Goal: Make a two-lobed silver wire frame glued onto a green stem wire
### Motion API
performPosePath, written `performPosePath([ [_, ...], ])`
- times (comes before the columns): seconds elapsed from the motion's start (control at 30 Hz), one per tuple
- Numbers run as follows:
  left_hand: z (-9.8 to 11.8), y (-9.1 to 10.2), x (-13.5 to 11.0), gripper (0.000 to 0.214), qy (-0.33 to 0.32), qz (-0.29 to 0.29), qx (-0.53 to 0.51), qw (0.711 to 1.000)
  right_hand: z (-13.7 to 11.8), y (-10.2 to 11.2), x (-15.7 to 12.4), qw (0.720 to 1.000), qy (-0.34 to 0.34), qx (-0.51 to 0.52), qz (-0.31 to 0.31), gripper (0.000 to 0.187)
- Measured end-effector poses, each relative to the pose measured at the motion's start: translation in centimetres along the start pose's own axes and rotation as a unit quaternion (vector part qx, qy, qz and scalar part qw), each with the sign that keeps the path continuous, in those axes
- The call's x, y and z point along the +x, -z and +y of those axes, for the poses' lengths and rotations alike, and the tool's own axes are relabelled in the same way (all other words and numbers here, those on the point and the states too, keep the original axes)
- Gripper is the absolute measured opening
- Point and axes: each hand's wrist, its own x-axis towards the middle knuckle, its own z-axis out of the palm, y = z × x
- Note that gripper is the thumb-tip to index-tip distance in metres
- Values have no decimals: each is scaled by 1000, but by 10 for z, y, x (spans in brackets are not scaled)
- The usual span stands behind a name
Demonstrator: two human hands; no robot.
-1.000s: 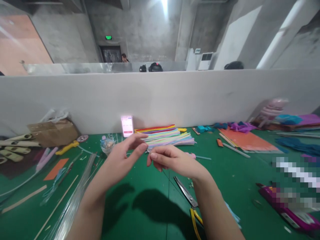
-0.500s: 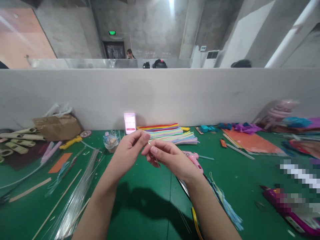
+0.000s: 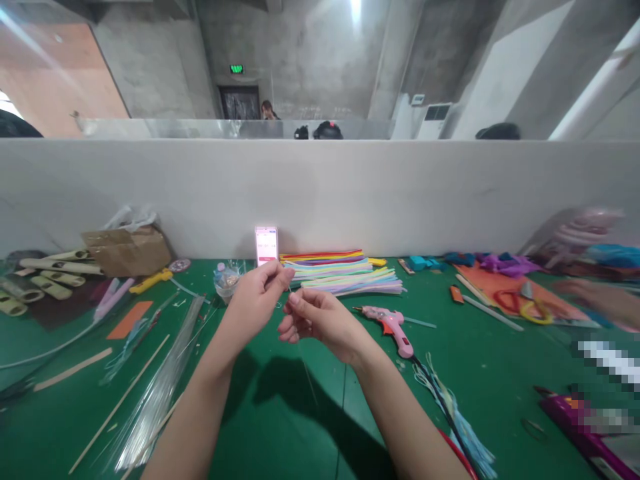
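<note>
Two bare hands meet above a green counter [image 3: 280,440], both closed in a pinch. The left hand [image 3: 256,298] grips a thin strand [image 3: 308,377] between thumb and finger; the right hand [image 3: 323,318] pinches it just below, its other fingers curled. The strand spans the small gap between the fingertips, then trails out under the right hand towards five o'clock.

Taking the hands as the middle of a clock, I see a lit phone [image 3: 267,245] propped against a pale partition [image 3: 320,193] between eleven and twelve. A small clear cup [image 3: 227,285] sits at ten, near the left hand. Coloured fuzzy sticks [image 3: 350,275] lie in a pile between one and two. At three, a pink glue gun [image 3: 393,323] rests on its side; further out that way, red-and-yellow scissors [image 3: 533,312] show against an orange sheet [image 3: 565,303], with another person's blurred hand [image 3: 603,299] just beyond. Pale blue strips [image 3: 467,427] spread at four. A bundle of clear rods [image 3: 167,387] lies at eight, and a cardboard box [image 3: 127,253] stands towards ten, with bamboo tubes [image 3: 55,283] beside it.
</note>
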Motion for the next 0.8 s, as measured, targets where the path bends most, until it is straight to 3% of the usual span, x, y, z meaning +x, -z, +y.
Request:
performPosePath([
  [0.17, -3, 9, 0, 27, 29, -16, -10, 999, -4, 7, -3, 997, 43, -63, 9, 35],
  [0.3, 1, 14, -5, 31, 62, -90, -50, 993, -12, 9, -6, 975, 108, -184, 59, 24],
  [0.4, 3, 9, -7, 26, 112, -143, -106, 978, -14, 7, -6, 925, 203, -289, 141, 10],
  [0.53, 5, -5, -2, 30, 182, -132, -202, 953, -11, 4, -5, 837, 315, -396, 210, 16],
  [0.67, 7, -13, 1, 34, 221, -109, -268, 931, -6, 4, -5, 770, 366, -466, 238, 21],
  [0.8, 6, -12, 2, 37, 245, -94, -302, 917, -6, 5, -5, 729, 386, -510, 244, 23],
])
